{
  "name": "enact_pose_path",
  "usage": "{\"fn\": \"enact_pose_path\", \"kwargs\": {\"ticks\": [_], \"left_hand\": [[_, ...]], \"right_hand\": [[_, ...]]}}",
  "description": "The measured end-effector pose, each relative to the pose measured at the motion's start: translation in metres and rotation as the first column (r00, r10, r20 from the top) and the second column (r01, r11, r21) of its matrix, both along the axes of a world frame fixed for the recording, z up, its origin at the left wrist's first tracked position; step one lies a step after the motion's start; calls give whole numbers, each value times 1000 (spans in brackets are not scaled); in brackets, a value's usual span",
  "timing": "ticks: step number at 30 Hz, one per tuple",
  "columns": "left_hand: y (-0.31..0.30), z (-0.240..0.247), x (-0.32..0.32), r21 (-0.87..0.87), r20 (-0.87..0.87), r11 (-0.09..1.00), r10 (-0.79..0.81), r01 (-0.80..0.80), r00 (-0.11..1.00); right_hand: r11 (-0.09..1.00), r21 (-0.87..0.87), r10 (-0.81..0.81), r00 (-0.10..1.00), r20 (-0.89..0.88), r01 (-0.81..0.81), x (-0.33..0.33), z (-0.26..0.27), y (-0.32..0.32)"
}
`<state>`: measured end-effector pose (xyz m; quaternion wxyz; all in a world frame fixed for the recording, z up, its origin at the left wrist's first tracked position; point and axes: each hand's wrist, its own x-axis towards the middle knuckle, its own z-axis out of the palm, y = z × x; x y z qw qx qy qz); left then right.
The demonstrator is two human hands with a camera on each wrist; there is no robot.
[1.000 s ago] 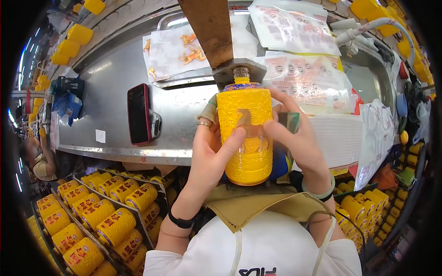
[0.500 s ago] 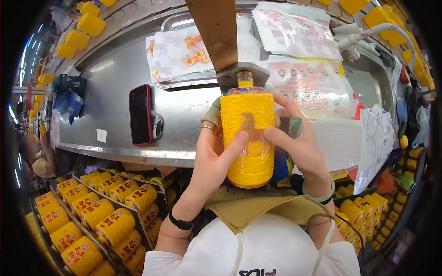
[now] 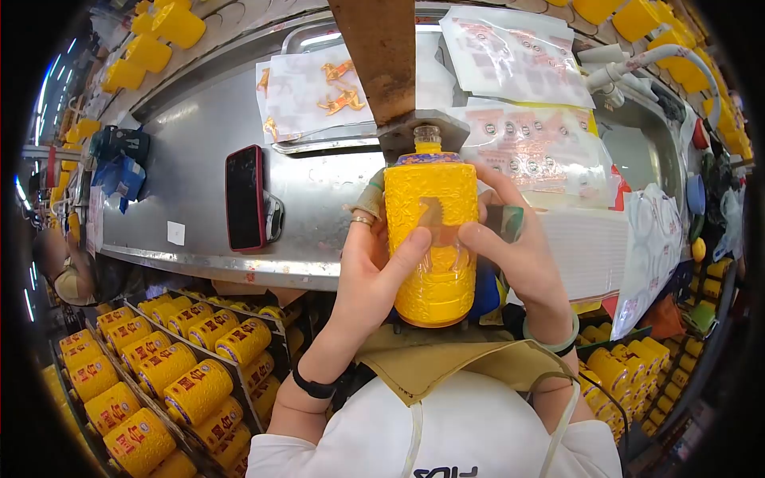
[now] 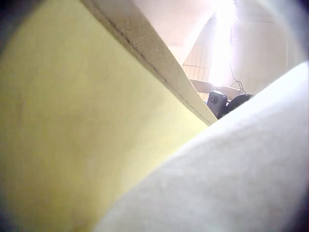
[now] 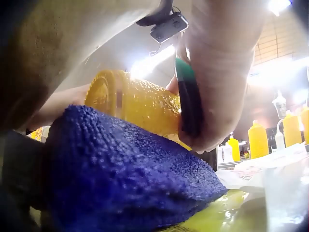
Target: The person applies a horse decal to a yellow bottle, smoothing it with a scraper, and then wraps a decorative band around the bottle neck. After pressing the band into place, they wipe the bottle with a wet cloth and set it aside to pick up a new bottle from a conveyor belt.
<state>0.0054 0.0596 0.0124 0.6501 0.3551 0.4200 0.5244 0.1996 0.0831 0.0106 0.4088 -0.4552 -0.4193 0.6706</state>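
Observation:
A yellow embossed bottle (image 3: 434,291) with a clear glass neck points away from the person, its neck by a metal bracket (image 3: 397,137). The left hand (image 3: 368,271) grips its left side, thumb pressing the edge of a thin film with a brownish horse-like figure (image 3: 431,217) on the bottle's face. From the other side the right hand (image 3: 526,259) curls round the bottle, thumb on the film's right edge. A flat green and dark piece (image 3: 511,223) sits within the right hand. Below the bottle in the right wrist view lies a blue cloth (image 5: 125,174). The left wrist view shows mostly apron (image 4: 87,125).
A phone (image 3: 245,197) lies on the metal bench (image 3: 183,111). Beyond the bottle are sheets with golden horse figures (image 3: 341,99) and printed plastic sheets (image 3: 526,151). An upright beam (image 3: 374,60) rises behind the neck. Crates of yellow bottles (image 3: 191,390) flank the person.
The whole head view shifts slightly, with bottle and hands a little lower and to the right in it. Both thumbs stay on the film, the right one slightly farther from the left.

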Motion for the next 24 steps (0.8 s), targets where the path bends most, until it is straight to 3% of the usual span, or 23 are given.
{"fn": "enact_pose_path", "kwargs": {"ticks": [3, 5, 10, 12, 14, 16, 17, 18, 20, 21, 23, 24], "left_hand": [[1, 0, -1, -7, 1, 1000, -6, 6, 1000], [1, 1, -1, -16, 10, 1000, -11, 11, 1000], [-1, 1, 2, 85, -95, 996, -33, 41, 995], [-1, 1, 1, 75, -99, 996, -43, 51, 994], [-1, 2, 1, 69, -103, 996, -54, 61, 993], [-1, 4, 0, 74, -172, 994, -61, 74, 983], [-1, 4, 1, 75, -173, 995, -57, 71, 983], [-2, 3, 2, 81, -165, 995, -46, 60, 985], [-3, 0, 1, 86, -156, 995, -38, 52, 987], [-4, -1, -1, 86, -109, 995, -46, 55, 993], [-4, -7, -4, 89, -62, 994, -56, 61, 997], [-5, -14, -7, 26, 45, 999, -30, 29, 999]], "right_hand": [[1000, -2, -12, 1000, -3, 12, -1, 2, 0], [993, 105, 37, 982, 187, -57, 4, 6, 1], [981, 189, -67, 989, 135, 41, 14, 32, 18], [836, 547, -243, 923, 300, 43, 7, 43, 30], [790, 611, -206, 916, 344, -52, 10, 56, 36], [558, 673, -85, 773, 629, -486, 1, 75, 37], [502, 686, -82, 761, 643, -526, -11, 77, 38], [501, 687, -81, 762, 642, -526, -16, 75, 40], [418, 718, -301, 661, 687, -556, -22, 69, 48], [375, 760, -367, 668, 647, -530, -20, 67, 55], [370, 774, -379, 677, 631, -514, -17, 76, 53], [367, 787, -387, 688, 615, -497, -16, 78, 50]]}}
